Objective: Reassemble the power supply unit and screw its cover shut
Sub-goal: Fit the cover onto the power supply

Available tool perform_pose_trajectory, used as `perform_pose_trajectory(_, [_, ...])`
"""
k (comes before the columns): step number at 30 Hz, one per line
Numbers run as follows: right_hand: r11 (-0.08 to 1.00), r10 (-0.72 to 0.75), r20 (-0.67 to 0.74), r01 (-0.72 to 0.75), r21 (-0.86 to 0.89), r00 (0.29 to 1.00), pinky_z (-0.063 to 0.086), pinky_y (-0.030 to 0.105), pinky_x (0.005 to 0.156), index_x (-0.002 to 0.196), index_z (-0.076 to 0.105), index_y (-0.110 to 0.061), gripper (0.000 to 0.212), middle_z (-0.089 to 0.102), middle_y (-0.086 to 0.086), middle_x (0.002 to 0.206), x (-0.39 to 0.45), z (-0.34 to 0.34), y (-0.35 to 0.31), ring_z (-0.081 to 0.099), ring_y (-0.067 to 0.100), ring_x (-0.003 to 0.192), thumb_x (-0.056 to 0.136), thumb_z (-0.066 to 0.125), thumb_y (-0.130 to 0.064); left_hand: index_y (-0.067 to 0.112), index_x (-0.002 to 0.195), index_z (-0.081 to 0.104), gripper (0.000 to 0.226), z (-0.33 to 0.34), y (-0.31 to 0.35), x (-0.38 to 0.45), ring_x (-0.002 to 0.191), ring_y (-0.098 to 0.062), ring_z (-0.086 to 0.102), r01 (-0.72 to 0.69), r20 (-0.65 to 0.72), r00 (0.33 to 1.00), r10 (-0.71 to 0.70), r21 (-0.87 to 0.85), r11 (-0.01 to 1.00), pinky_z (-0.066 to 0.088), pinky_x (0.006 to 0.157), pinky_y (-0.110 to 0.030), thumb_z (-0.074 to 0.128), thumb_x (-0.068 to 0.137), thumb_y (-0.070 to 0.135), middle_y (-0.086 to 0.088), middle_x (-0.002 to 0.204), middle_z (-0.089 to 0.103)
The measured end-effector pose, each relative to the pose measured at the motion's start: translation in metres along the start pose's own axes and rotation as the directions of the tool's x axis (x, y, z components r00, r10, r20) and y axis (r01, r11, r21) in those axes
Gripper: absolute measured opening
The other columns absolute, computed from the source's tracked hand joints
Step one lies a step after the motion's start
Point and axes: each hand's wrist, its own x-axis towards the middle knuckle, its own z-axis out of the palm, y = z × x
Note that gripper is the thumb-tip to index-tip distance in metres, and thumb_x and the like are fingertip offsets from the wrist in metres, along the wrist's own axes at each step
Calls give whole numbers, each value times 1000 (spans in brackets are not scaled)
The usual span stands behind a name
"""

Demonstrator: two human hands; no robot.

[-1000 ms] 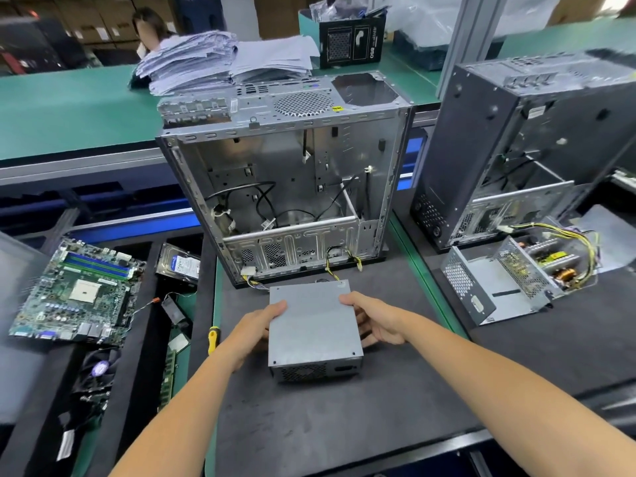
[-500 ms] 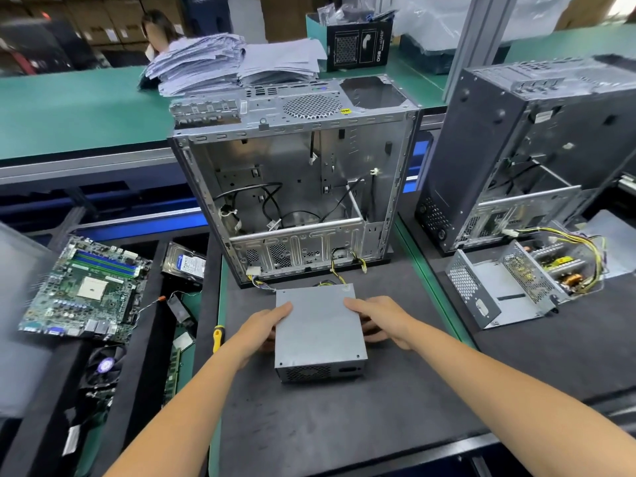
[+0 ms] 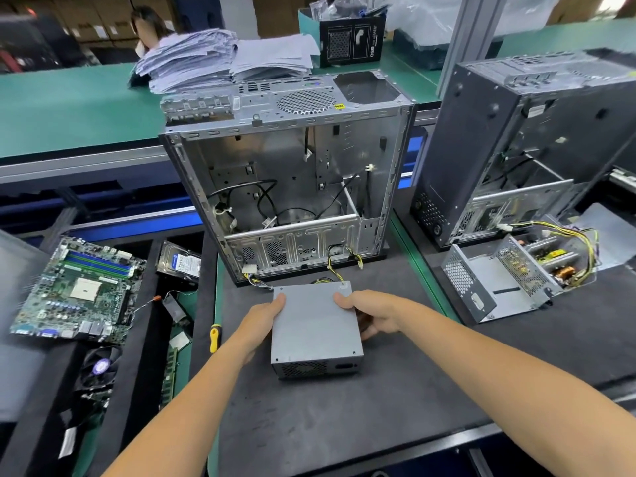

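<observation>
An electronics workbench with a dark mat (image 3: 344,425), backed by a green conveyor surface (image 3: 69,105) across the upper frame. At centre stands an open, stripped computer case (image 3: 292,187); a second dark case (image 3: 530,142) occupies the upper right. At left lies a green motherboard (image 3: 75,290), with a hard drive (image 3: 180,263) just beside it. At right, an opened power supply (image 3: 516,273) shows its internals and yellow wiring. The power supply unit (image 3: 315,325), the task's own thing, rests on the mat at lower centre with its grey cover (image 3: 313,318) seated on top. The left hand (image 3: 260,325) grips its left edge, thumb curled over the top; the right hand (image 3: 375,315) grips the right edge likewise, remaining fingers wrapped down the side. A yellow-handled screwdriver (image 3: 215,338) lies left of the unit. Judged step: seating and aligning the cover; no screws can be made out. The next move likely calls for freeing one hand for the screwdriver. Legible writing: "850" on the black box (image 3: 351,39) at upper centre; other labels are too small.
</observation>
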Motion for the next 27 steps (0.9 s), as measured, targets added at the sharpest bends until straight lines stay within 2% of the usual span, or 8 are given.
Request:
perform_pose_trajectory(2, [997, 30, 18, -32, 76, 999, 51, 48, 92, 119, 59, -12, 39, 68, 7, 105, -1, 0, -3, 66, 24, 100, 90, 64, -38, 20, 107, 69, 45, 1, 0, 0, 98, -14, 68, -2, -11, 1000, 2, -6, 1000, 48, 96, -38, 42, 95, 54, 5, 104, 73])
perform_pose_trajectory(5, [993, 43, 20, -45, 108, 999, 51, 48, 94, 119, 60, -12, 36, 68, 6, 102, 0, -2, -2, 66, 22, 101, 90, 66, -31, 19, 116, 63, 52, 4, 3, -3, 103, -20, 66, 7, -11, 1000, -6, 12, 1000, 47, 98, -43, 37, 94, 59, 1, 112, 69])
perform_pose_trajectory(9, [992, 21, -9, -19, 123, 1000, 51, 48, 95, 111, 61, -14, 27, 67, 4, 100, 4, -1, 3, 64, 21, 99, 90, 66, -30, 19, 108, 64, 61, 11, 11, -2, 89, -18, 68, 57, -58, 997, -53, 76, 995, 54, 75, -33, 32, 90, 68, 1, 100, 70])
perform_pose_trajectory(12, [993, -1, -48, 7, 118, 999, 55, 43, 87, 102, 61, -18, 23, 66, 4, 99, 7, 0, 7, 63, 20, 95, 87, 68, -33, 15, 113, 62, 74, 11, 18, 1, 92, -22, 67, 125, -64, 991, -119, 101, 987, 53, 82, -36, 43, 78, 78, -3, 107, 68])
perform_pose_trajectory(15, [993, -20, -83, 30, 115, 996, 55, 36, 75, 102, 60, -18, 32, 66, 6, 105, 9, -1, 11, 61, 18, 93, 81, 72, -39, 15, 120, 57, 81, 10, 24, 5, 99, -27, 66, 161, -46, 986, -158, 58, 985, 51, 93, -44, 53, 71, 79, -6, 116, 65])
perform_pose_trajectory(18, [990, -29, -72, 38, 137, 997, 52, 33, 69, 104, 62, -19, 37, 66, 4, 100, 9, 0, 13, 62, 19, 91, 79, 72, -43, 12, 116, 60, 74, 13, 28, 5, 92, -27, 68, 147, -63, 987, -145, 30, 989, 55, 84, -42, 56, 75, 74, -7, 109, 68])
perform_pose_trajectory(21, [987, -40, -37, 45, 155, 998, 52, 35, 74, 107, 62, -18, 33, 67, 4, 101, 10, 1, 15, 62, 19, 92, 83, 70, -39, 10, 112, 62, 71, 18, 27, 3, 83, -26, 70, 119, -131, 984, -118, 2, 993, 56, 69, -34, 56, 77, 71, -6, 101, 69])
perform_pose_trajectory(27, [987, -53, -36, 57, 148, 998, 50, 40, 90, 119, 58, -13, 37, 69, 6, 108, 12, 5, 17, 64, 21, 97, 90, 65, -34, 11, 103, 63, 75, 19, 23, 4, 85, -26, 68, 127, -170, 979, -116, 57, 990, 56, 79, -38, 53, 72, 78, -6, 100, 68])
